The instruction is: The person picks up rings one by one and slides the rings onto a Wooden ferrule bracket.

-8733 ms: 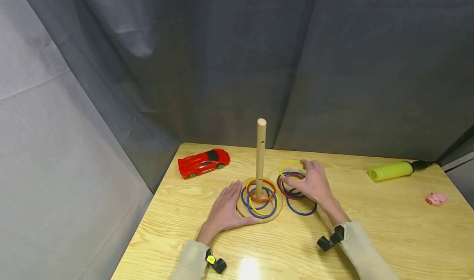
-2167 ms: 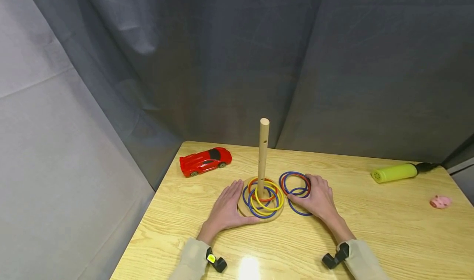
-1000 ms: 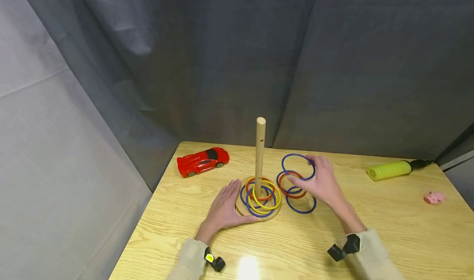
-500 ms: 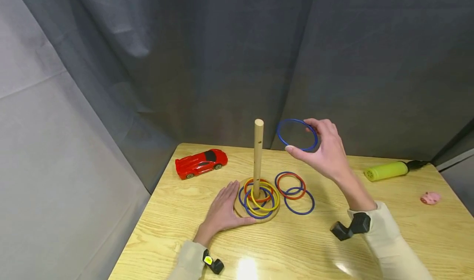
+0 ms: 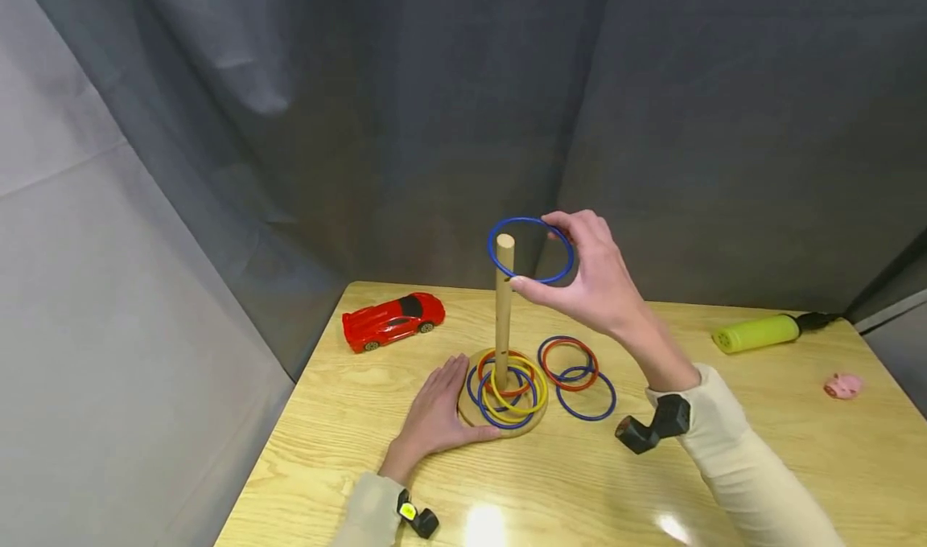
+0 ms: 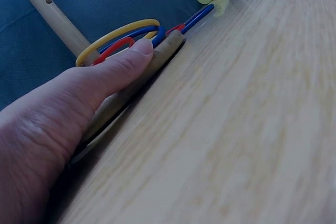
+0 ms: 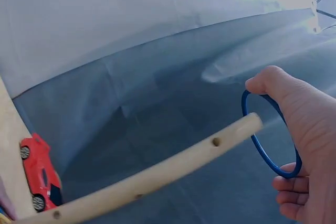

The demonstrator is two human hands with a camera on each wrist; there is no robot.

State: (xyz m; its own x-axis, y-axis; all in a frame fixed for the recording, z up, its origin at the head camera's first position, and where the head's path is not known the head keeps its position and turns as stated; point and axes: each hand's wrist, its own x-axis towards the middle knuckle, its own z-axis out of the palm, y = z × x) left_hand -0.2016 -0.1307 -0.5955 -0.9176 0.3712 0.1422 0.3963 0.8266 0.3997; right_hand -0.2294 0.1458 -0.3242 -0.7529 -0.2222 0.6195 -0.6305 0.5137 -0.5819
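Note:
My right hand [image 5: 597, 281] pinches a thin blue ring [image 5: 523, 219] between thumb and fingers. It holds the ring tilted at the top of an upright wooden peg [image 5: 503, 314]; whether the ring encircles the peg's tip I cannot tell. Around the peg's foot, several blue, red and yellow rings [image 5: 507, 427] lie overlapping on the round wooden base [image 6: 165, 51]. My left hand [image 5: 437, 414] rests against the left side of that base, fingers straight and thumb spread along its near rim. In the left wrist view the thumb [image 6: 121, 72] touches the base's edge.
Right of the base, a red ring [image 5: 597, 366] and two blue rings [image 5: 588, 419] overlap on the wooden table [image 5: 565, 491]. A red toy car [image 5: 394, 322] stands back left. A lime-green cylinder [image 5: 756, 335] and a pink pig toy [image 5: 843, 385] lie at the right.
A yellow ring went from the right pile onto the base. The right hand then lifted a blue ring off the pile and carried it up and left to the peg's top. The left hand stayed put.

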